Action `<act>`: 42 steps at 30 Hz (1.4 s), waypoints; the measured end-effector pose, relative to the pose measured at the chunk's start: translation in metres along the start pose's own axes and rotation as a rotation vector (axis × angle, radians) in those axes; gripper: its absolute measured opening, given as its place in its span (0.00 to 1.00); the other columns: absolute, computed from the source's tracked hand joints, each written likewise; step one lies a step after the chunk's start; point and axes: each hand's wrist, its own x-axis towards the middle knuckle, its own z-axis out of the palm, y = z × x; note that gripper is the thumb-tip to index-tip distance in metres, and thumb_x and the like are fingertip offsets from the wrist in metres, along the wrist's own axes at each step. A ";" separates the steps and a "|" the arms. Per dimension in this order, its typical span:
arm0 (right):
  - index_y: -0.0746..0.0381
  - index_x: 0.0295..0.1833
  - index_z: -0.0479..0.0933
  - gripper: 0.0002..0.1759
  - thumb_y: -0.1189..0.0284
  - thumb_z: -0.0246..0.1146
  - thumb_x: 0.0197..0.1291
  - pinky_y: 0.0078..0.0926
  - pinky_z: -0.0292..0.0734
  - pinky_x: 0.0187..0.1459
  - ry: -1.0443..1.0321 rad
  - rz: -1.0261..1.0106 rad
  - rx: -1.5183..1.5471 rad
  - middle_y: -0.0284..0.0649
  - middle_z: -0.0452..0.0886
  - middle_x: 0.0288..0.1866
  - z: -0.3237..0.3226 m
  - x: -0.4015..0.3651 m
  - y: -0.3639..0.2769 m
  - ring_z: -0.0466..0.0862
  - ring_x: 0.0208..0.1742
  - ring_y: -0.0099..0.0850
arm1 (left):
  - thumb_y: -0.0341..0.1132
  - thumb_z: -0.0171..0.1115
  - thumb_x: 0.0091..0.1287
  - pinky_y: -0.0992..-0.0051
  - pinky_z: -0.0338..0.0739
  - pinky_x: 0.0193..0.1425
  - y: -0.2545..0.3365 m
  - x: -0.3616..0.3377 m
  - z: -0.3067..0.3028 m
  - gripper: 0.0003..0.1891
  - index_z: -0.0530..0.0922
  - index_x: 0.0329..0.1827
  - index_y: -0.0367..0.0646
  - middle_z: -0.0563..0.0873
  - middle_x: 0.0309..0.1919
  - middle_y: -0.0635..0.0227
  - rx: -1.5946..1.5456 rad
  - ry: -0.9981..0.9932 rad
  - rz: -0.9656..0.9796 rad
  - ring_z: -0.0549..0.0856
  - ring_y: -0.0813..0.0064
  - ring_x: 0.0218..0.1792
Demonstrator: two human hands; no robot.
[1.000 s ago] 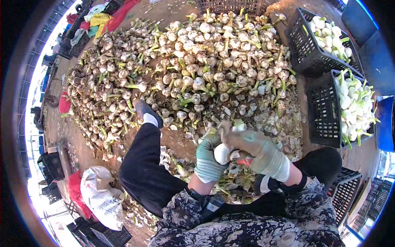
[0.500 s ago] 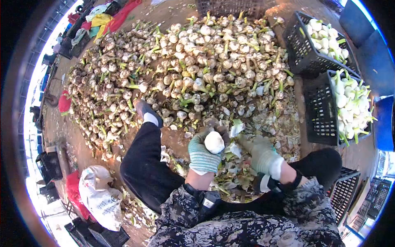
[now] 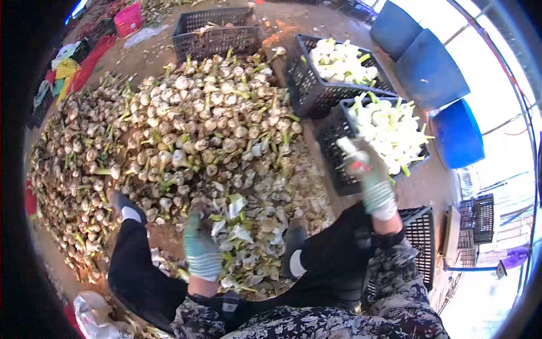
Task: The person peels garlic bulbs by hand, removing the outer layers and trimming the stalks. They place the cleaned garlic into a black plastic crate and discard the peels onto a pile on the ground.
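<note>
My right hand (image 3: 371, 172), in a striped green and white glove, is blurred by motion beside a black crate (image 3: 333, 164) heaped with clean white garlic bulbs (image 3: 389, 127). It is closed on a whitish garlic bulb (image 3: 351, 149), and a small red patch shows at its fingers. My left hand (image 3: 201, 246), in a matching glove, reaches down at the near edge of a large pile of unpeeled garlic (image 3: 209, 118). Its dark fingertips look parted and hold nothing that shows. Loose garlic skins (image 3: 243, 237) lie just right of it.
Another black crate (image 3: 307, 85) of white bulbs stands behind the first. A third crate (image 3: 217, 42) is at the back. Blue barrels (image 3: 432, 73) line the right side. My feet (image 3: 125, 206) rest among the garlic, and a white sack (image 3: 93, 316) lies at the lower left.
The view has swung right. My right hand has moved out to the crate with a white bulb. My left hand, which had the peeled bulb, has let it go and is now at the pile.
</note>
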 end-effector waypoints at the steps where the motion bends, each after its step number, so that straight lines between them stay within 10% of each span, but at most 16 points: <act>1: 0.61 0.58 0.66 0.26 0.82 0.59 0.50 0.16 0.74 0.30 0.171 0.157 0.069 0.41 0.76 0.45 -0.031 0.017 0.012 0.77 0.36 0.25 | 0.41 0.57 0.60 0.72 0.72 0.46 0.000 0.003 -0.005 0.13 0.77 0.44 0.45 0.82 0.39 0.69 -0.021 -0.010 -0.052 0.79 0.72 0.40; 4: 0.56 0.61 0.63 0.28 0.68 0.63 0.54 0.25 0.74 0.38 0.432 0.075 0.312 0.37 0.74 0.47 -0.115 0.049 0.097 0.75 0.43 0.28 | 0.41 0.57 0.60 0.71 0.74 0.42 -0.001 0.001 -0.008 0.12 0.78 0.41 0.45 0.82 0.38 0.68 -0.045 -0.020 -0.122 0.80 0.71 0.39; 6: 0.54 0.59 0.65 0.26 0.59 0.61 0.56 0.27 0.73 0.42 0.468 0.411 0.848 0.36 0.73 0.49 -0.132 0.048 0.073 0.74 0.48 0.29 | 0.40 0.57 0.60 0.73 0.74 0.41 0.000 -0.001 -0.007 0.12 0.78 0.41 0.44 0.82 0.38 0.69 -0.013 -0.024 -0.125 0.79 0.71 0.37; 8: 0.56 0.55 0.68 0.23 0.59 0.60 0.57 0.22 0.73 0.41 0.693 0.312 0.484 0.38 0.75 0.49 -0.147 0.062 0.099 0.77 0.44 0.29 | 0.41 0.56 0.61 0.77 0.70 0.42 0.004 0.002 -0.010 0.13 0.77 0.44 0.44 0.80 0.37 0.72 -0.019 -0.068 -0.148 0.77 0.77 0.37; 14: 0.65 0.59 0.66 0.25 0.66 0.60 0.58 0.20 0.71 0.47 -0.131 -0.089 0.237 0.38 0.78 0.44 0.026 0.035 -0.024 0.76 0.47 0.24 | 0.37 0.55 0.61 0.80 0.66 0.42 0.007 0.006 -0.037 0.11 0.77 0.44 0.43 0.78 0.35 0.73 0.467 -0.049 -0.043 0.73 0.80 0.36; 15: 0.66 0.56 0.70 0.21 0.71 0.59 0.57 0.22 0.70 0.48 -0.208 -0.253 0.070 0.38 0.78 0.47 0.076 0.029 -0.027 0.76 0.49 0.25 | 0.38 0.58 0.58 0.79 0.67 0.38 -0.001 -0.011 -0.024 0.13 0.76 0.45 0.44 0.77 0.37 0.72 0.113 0.325 -0.437 0.73 0.79 0.36; 16: 0.64 0.54 0.71 0.19 0.74 0.57 0.55 0.24 0.72 0.45 -0.480 -0.325 -0.190 0.38 0.78 0.49 0.112 0.023 -0.028 0.77 0.47 0.27 | 0.39 0.60 0.56 0.79 0.68 0.37 -0.024 -0.004 -0.039 0.17 0.76 0.47 0.42 0.77 0.40 0.72 0.082 0.192 -0.267 0.73 0.79 0.36; 17: 0.59 0.55 0.72 0.20 0.70 0.58 0.55 0.29 0.74 0.44 -0.838 -0.048 -0.016 0.42 0.79 0.43 0.148 0.019 0.009 0.80 0.40 0.34 | 0.32 0.55 0.59 0.82 0.70 0.39 -0.024 -0.006 -0.032 0.11 0.78 0.43 0.41 0.79 0.34 0.72 0.086 0.219 -0.210 0.75 0.80 0.33; 19: 0.56 0.55 0.72 0.23 0.62 0.60 0.53 0.39 0.74 0.46 -1.206 -0.187 -0.929 0.48 0.79 0.43 0.239 -0.006 -0.019 0.79 0.45 0.46 | 0.32 0.55 0.60 0.81 0.71 0.46 -0.012 -0.004 -0.036 0.14 0.76 0.49 0.43 0.80 0.40 0.71 -0.002 0.262 -0.437 0.77 0.78 0.40; 22: 0.58 0.61 0.65 0.28 0.65 0.61 0.53 0.35 0.69 0.55 -1.046 -0.193 -0.511 0.50 0.71 0.57 0.353 -0.029 0.019 0.74 0.54 0.46 | 0.32 0.56 0.61 0.78 0.73 0.45 -0.004 0.006 -0.049 0.15 0.74 0.52 0.41 0.80 0.42 0.70 -0.081 0.315 -0.351 0.77 0.78 0.42; 29: 0.52 0.68 0.53 0.43 0.60 0.65 0.48 0.37 0.67 0.56 -0.914 -0.431 -1.027 0.43 0.57 0.69 0.487 -0.065 0.009 0.68 0.61 0.44 | 0.28 0.55 0.62 0.81 0.69 0.52 0.038 0.020 -0.061 0.19 0.70 0.57 0.35 0.77 0.49 0.65 -0.004 0.417 -0.172 0.75 0.79 0.47; 31: 0.57 0.64 0.61 0.38 0.62 0.67 0.46 0.31 0.69 0.54 -0.937 -0.285 -0.928 0.45 0.67 0.62 0.493 -0.054 0.003 0.72 0.58 0.41 | 0.28 0.55 0.62 0.81 0.69 0.52 0.043 0.022 -0.066 0.19 0.70 0.57 0.35 0.77 0.49 0.65 -0.004 0.405 -0.170 0.75 0.79 0.47; 36: 0.64 0.59 0.66 0.35 0.76 0.70 0.41 0.31 0.71 0.54 -0.825 0.103 -0.275 0.48 0.72 0.57 0.443 -0.019 -0.002 0.76 0.54 0.36 | 0.28 0.54 0.62 0.80 0.69 0.52 0.067 0.017 -0.064 0.20 0.68 0.58 0.37 0.76 0.48 0.66 -0.141 0.433 -0.130 0.74 0.79 0.46; 40: 0.65 0.58 0.65 0.34 0.73 0.69 0.43 0.31 0.67 0.58 -0.807 -0.358 0.001 0.49 0.72 0.55 0.336 -0.018 -0.047 0.73 0.56 0.41 | 0.31 0.53 0.65 0.81 0.71 0.49 0.059 0.013 -0.060 0.19 0.67 0.58 0.35 0.77 0.46 0.65 -0.073 0.400 -0.037 0.76 0.80 0.43; 41: 0.65 0.58 0.64 0.36 0.70 0.70 0.42 0.34 0.67 0.57 -0.935 0.004 0.425 0.52 0.73 0.53 0.311 -0.034 -0.081 0.72 0.56 0.45 | 0.36 0.54 0.65 0.80 0.74 0.44 0.047 0.014 -0.066 0.18 0.70 0.56 0.38 0.79 0.43 0.66 -0.040 0.326 -0.079 0.77 0.80 0.39; 42: 0.64 0.59 0.63 0.37 0.70 0.70 0.42 0.36 0.69 0.55 -0.715 -0.627 -0.232 0.53 0.72 0.52 0.289 -0.038 -0.082 0.73 0.55 0.46 | 0.36 0.54 0.65 0.80 0.74 0.44 0.042 0.013 -0.061 0.18 0.70 0.56 0.38 0.79 0.43 0.66 -0.034 0.307 -0.079 0.77 0.80 0.39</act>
